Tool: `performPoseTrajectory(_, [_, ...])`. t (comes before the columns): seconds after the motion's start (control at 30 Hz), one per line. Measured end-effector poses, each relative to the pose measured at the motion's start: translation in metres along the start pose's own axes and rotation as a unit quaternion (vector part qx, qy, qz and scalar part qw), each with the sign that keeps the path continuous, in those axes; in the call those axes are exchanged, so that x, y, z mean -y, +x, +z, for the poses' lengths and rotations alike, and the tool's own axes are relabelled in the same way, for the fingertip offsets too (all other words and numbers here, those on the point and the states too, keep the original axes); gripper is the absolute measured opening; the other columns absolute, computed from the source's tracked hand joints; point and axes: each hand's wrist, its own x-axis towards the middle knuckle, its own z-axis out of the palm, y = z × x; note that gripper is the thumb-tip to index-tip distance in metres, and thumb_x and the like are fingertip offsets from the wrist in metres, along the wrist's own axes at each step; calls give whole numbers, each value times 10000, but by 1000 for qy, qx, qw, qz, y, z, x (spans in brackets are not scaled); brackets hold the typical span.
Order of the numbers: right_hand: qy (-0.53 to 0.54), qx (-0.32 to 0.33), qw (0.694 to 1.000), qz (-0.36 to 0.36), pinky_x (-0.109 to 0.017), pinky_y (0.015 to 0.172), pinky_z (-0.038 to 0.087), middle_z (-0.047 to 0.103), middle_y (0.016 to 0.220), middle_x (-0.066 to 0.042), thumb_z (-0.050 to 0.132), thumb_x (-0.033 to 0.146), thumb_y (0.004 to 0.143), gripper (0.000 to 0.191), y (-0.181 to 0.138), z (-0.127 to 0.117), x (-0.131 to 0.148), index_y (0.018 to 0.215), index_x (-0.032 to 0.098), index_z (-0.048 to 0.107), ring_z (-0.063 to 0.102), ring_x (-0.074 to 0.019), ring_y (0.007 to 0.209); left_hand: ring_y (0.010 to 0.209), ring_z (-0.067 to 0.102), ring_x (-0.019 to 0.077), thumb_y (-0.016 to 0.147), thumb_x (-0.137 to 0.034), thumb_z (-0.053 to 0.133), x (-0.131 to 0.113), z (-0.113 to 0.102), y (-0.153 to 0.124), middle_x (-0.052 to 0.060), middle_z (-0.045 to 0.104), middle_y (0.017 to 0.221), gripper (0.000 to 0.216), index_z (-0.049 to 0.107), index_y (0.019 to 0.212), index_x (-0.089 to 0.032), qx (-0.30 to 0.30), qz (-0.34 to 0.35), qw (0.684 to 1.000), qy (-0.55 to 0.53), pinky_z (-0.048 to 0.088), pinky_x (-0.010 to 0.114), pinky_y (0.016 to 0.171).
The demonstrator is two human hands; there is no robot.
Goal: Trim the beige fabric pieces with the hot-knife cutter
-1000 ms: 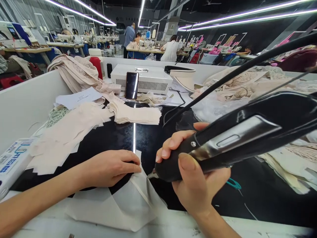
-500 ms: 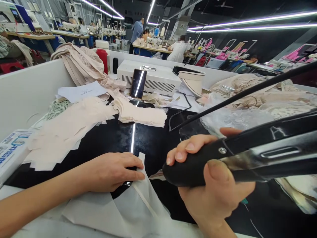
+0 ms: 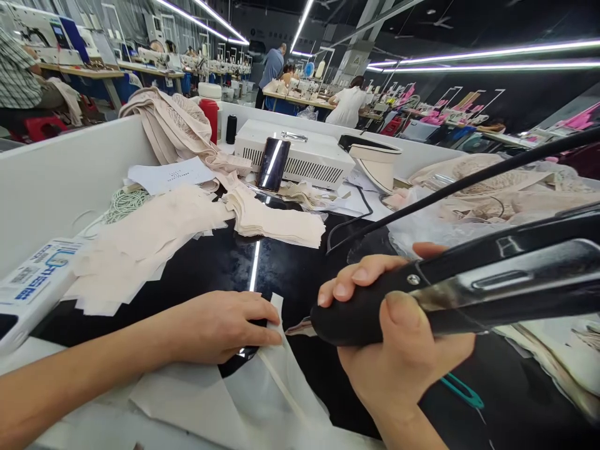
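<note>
My left hand (image 3: 229,326) rests low over the black tabletop, its thumb and fingertips closed on the upper end of a thin, pale fabric piece (image 3: 281,369). A narrow strip runs along that fabric, which spreads toward me over the near edge. My right hand (image 3: 394,337) is wrapped around the rounded black end of a long black tool with a chrome strip (image 3: 506,275). The tool is held above the table and runs out of view at the right, so its far end is hidden. Under my right wrist lies a teal loop-shaped item (image 3: 462,390) with thread by it.
Cut pale pieces (image 3: 145,244) and a fabric stack (image 3: 281,222) lie ahead. Behind them stand a phone (image 3: 273,165) and a vented white box (image 3: 314,156). A black cord (image 3: 450,187) crosses at right, near plastic bags and beige garments (image 3: 506,181). A white box (image 3: 37,281) sits left.
The view has shifted slightly, so the scene sits a little lower and further right. More of the teal loop shows. Both hands keep nearly the same hold.
</note>
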Motion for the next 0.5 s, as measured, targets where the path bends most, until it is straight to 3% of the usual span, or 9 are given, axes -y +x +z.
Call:
performPoseTrajectory(0.23, [0, 9, 1000, -9, -273, 464, 557, 664, 788, 49, 798, 243, 840, 378, 1, 1, -10, 1145, 261, 576, 623, -135, 559, 1204, 650, 232, 945, -4, 495, 1, 2, 0, 108, 666, 1327, 405, 666, 1259, -193, -8, -1, 1000, -14, 499, 340, 1093])
performPoseTrajectory(0.5, [-46, 12, 999, 11, -281, 509, 571, 663, 822, 56, 794, 301, 855, 342, 1, -7, -15, 1094, 284, 550, 649, -135, 573, 1165, 662, 200, 1002, -73, 473, 0, 2, 1, 71, 683, 1305, 375, 660, 1286, -233, -23, -49, 997, -46, 526, 276, 1022])
